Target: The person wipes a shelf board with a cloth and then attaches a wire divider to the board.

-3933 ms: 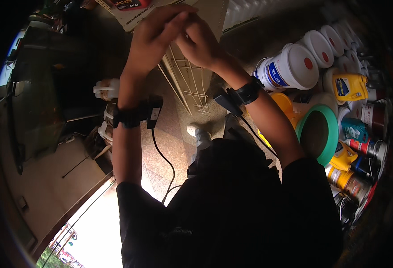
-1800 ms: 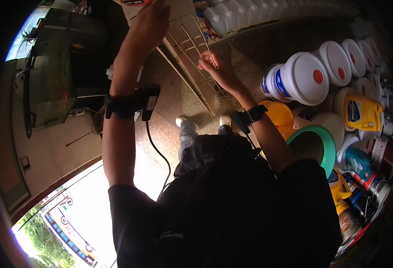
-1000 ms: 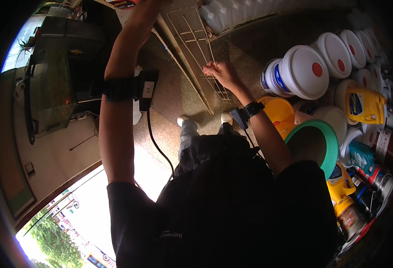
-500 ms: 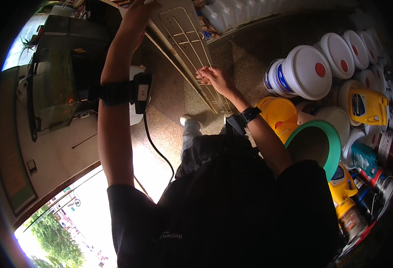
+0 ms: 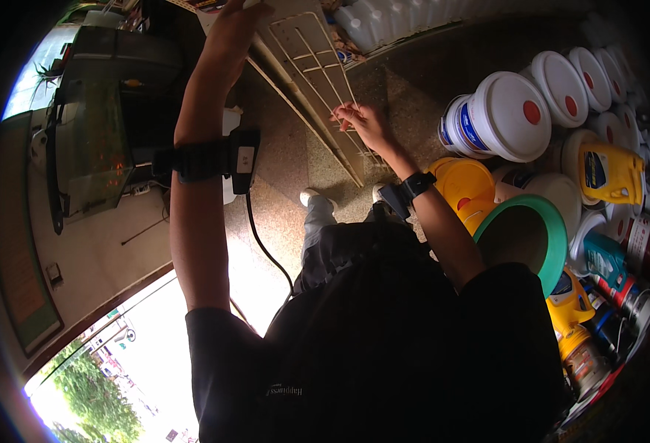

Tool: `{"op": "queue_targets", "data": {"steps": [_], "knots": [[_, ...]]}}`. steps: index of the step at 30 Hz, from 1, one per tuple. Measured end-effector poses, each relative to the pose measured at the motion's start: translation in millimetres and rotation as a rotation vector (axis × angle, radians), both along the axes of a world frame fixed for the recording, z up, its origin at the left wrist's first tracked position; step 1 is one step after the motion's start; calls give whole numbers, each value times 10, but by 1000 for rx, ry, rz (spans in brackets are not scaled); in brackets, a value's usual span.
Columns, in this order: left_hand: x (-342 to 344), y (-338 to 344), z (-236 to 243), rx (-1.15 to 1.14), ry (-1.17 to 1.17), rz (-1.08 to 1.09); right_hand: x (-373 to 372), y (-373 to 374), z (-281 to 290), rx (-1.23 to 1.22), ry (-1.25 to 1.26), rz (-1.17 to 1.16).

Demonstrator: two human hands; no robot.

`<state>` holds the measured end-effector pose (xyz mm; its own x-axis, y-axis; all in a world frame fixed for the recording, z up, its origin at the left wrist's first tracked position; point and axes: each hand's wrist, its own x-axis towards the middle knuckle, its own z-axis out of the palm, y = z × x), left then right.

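Now the two hands work well apart, where a few seconds ago they met together above the tan panel point(image 5: 289, 77). The right hand point(image 5: 365, 124) has come down to the wire rack point(image 5: 321, 67); its fingers are curled nearly closed around a wire on the rack's right side, and they seem to have hold of it. The left hand point(image 5: 240, 26) is up by the panel's upper end, just at the picture's top edge — its fingertips are dark and partly lost there, so I cannot tell how far open they are or whether they grip anything.

The rack lies along the panel's face, its top loop near the left hand and its lower end beyond the right, above the stone floor point(image 5: 406, 81). Against half a second ago, little differs: the right hand sits slightly farther right, and the rack's lower end shows less. Some of that may be the head moving. What this means, I judge, is that control of the rack rests mainly with the right hand — the left may be steadying the panel.

White buckets point(image 5: 517, 117) and a green tub point(image 5: 558, 244) stand well to the right, untouched.
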<state>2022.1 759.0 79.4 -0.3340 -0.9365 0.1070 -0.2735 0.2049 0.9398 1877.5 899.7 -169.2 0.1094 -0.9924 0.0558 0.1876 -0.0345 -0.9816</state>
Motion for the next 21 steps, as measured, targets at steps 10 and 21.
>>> {"op": "queue_targets", "data": {"steps": [10, 21], "knots": [[60, 132, 75, 40, 52, -36, 183, 27, -146, -24, -42, -11], [172, 238, 68, 112, 99, -3, 424, 179, -41, -103, 86, -282]]}}
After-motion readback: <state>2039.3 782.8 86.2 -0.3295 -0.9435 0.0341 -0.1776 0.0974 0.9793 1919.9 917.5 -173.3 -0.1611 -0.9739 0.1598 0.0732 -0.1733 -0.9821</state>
